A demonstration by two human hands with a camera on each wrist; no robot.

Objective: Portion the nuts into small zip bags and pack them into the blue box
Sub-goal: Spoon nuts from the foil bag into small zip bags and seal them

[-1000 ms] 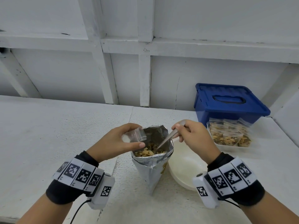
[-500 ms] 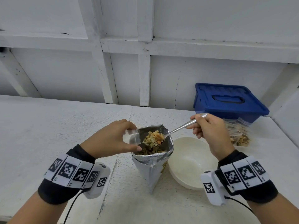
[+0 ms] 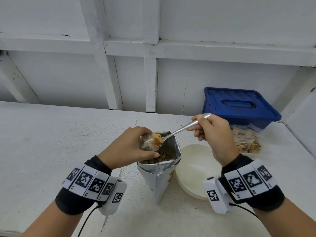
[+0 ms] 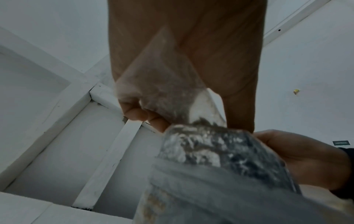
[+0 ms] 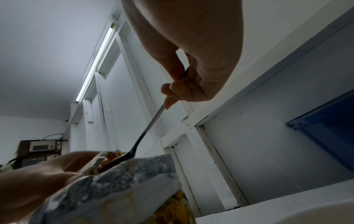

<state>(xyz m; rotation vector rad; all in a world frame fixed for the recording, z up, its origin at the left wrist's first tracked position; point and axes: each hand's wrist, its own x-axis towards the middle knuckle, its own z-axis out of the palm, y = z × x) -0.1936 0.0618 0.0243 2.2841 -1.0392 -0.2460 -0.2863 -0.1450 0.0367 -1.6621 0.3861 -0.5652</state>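
A silver foil bag of nuts [image 3: 159, 173] stands upright and open at the table's middle. Just above its left rim my left hand [image 3: 127, 148] pinches a small clear zip bag [image 3: 147, 143], also seen from below as the zip bag [image 4: 162, 84]. My right hand [image 3: 212, 130] grips the handle of a metal spoon [image 3: 179, 130]. The spoon's bowl, heaped with nuts [image 3: 157, 138], is at the zip bag's mouth. In the right wrist view the spoon [image 5: 145, 133] slants down to the foil bag [image 5: 122, 178]. The blue box [image 3: 239, 106] sits lidded at the back right.
An empty cream bowl [image 3: 195, 170] sits right of the foil bag. Filled zip bags [image 3: 248, 142] lie in front of the blue box. A white framed wall [image 3: 150, 65] runs along the table's back edge. The bare table [image 3: 51, 142] stretches to the left.
The right hand lifted the spoon out of the foil bag with a heap of nuts and carried it left to the zip bag's mouth. The left hand raised the zip bag slightly.
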